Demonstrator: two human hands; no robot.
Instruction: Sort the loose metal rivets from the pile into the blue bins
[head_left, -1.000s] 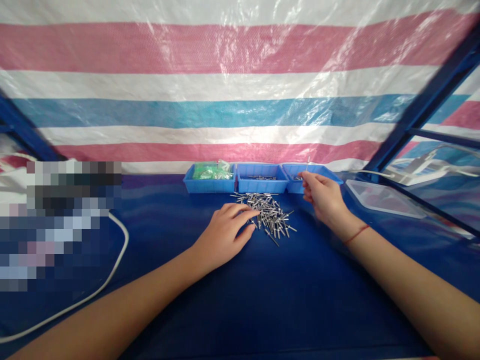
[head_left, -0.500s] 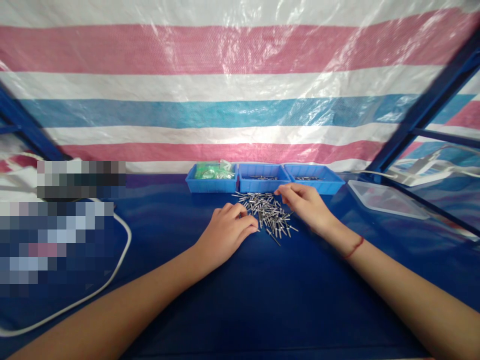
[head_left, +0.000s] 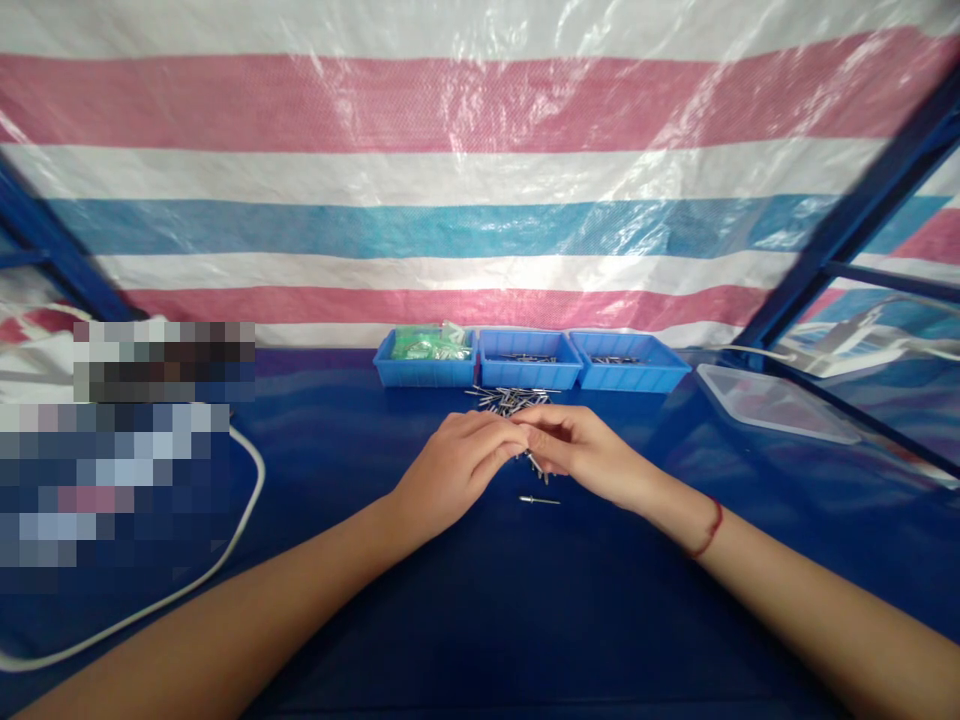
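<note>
A pile of silver blind rivets (head_left: 511, 399) lies on the blue table, partly hidden by my hands. My left hand (head_left: 465, 460) is closed at the pile's left side, thumb and fingers pinched together. Against its fingertips rests my right hand (head_left: 581, 450), its fingers curled and closed over the right part of the pile. Whatever sits between the fingers is hidden. One single blind rivet (head_left: 538, 500) lies apart on the table, nearer to me than the pile.
Behind the pile stand three blue bins: the left bin (head_left: 424, 374) with green packets, the middle bin (head_left: 529, 376) and right bin (head_left: 637, 377) with rivets. A clear plastic lid (head_left: 776, 405) lies right; a white cable (head_left: 251, 500) curves at left. Blue frame posts flank the table.
My right hand has moved left and toward me, from the pile's far right side to my left fingertips. The near stray rivet has turned and lies slightly closer to me.
</note>
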